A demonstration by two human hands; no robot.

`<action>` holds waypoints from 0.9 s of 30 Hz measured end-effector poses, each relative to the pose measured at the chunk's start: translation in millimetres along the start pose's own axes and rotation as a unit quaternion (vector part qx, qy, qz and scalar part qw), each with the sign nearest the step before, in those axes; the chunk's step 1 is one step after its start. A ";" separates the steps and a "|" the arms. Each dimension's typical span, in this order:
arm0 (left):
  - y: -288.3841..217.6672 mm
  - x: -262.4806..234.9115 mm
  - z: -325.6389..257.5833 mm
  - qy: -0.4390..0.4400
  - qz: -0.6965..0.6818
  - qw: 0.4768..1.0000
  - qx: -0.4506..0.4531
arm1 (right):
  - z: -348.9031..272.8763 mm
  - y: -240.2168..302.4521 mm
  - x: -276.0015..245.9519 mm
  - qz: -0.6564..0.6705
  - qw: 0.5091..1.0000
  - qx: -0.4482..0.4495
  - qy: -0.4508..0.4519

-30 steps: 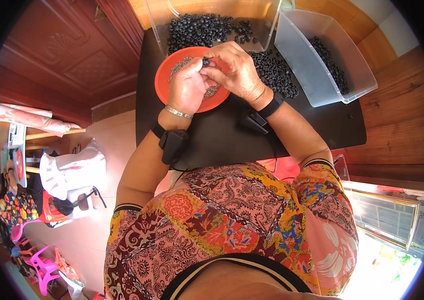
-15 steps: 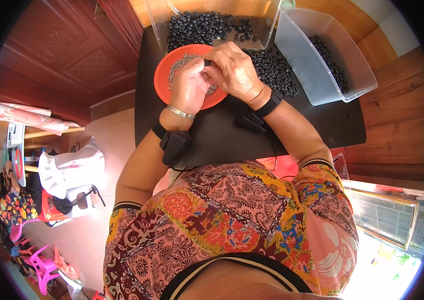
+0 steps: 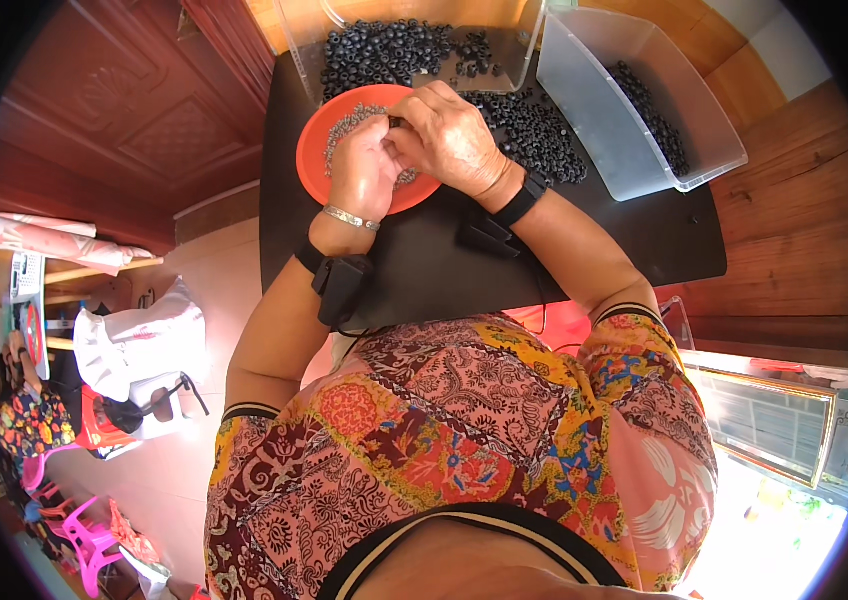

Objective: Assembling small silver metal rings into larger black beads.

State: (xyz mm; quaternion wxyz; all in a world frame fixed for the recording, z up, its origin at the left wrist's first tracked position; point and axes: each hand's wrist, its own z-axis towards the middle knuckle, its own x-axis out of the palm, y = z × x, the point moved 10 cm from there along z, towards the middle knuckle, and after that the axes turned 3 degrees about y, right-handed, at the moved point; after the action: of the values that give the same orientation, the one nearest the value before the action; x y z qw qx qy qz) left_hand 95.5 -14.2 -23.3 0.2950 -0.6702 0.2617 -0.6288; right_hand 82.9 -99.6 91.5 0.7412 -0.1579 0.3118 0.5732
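Observation:
My two hands meet over an orange-red plate (image 3: pixel 311 150) that holds many small grey metal pieces (image 3: pixel 344 127). The fingertips of my left hand (image 3: pixel 359 172) close around a small dark part (image 3: pixel 395 122), of which only a bit shows. From the right, my right hand (image 3: pixel 452 140) pinches at the same spot, its thumb and forefinger bent in against the left fingers. Whatever sits between the right fingertips is mostly hidden. Just right of the plate, a heap of small black ring-like parts (image 3: pixel 544 140) is spread over the dark table (image 3: pixel 424 270).
A clear bin (image 3: pixel 519 75) at the back has larger black parts (image 3: pixel 379 55) in it. To the right, a tilted translucent bin (image 3: pixel 594 125) contains more black parts (image 3: pixel 654 120). Another person (image 3: pixel 34 405) sits far left, near a white sack (image 3: pixel 144 335) and pink stools (image 3: pixel 89 545).
The whole view has shifted slightly, so table and plate appear a little further left and up. Both hands stay together over the plate, with hardly any change in grip.

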 end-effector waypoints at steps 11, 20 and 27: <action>-11.7 -10.2 4.1 -0.054 0.044 0.998 -0.004 | 26.8 -45.8 -179.6 -0.310 0.908 0.146 -0.241; -15.1 -14.8 3.6 -0.061 0.071 0.996 -0.008 | -7.8 -114.2 -23.7 0.060 0.953 0.182 0.235; -13.2 -18.3 3.8 -0.062 0.070 0.996 -0.010 | -42.1 -100.9 39.4 0.099 0.879 0.213 0.415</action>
State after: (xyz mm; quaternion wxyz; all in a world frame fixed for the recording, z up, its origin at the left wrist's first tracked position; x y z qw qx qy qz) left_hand 97.7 8.3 -26.5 0.3476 -0.6909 0.2951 -0.5610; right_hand 172.5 -124.5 21.9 0.4993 -0.1878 0.7190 0.4455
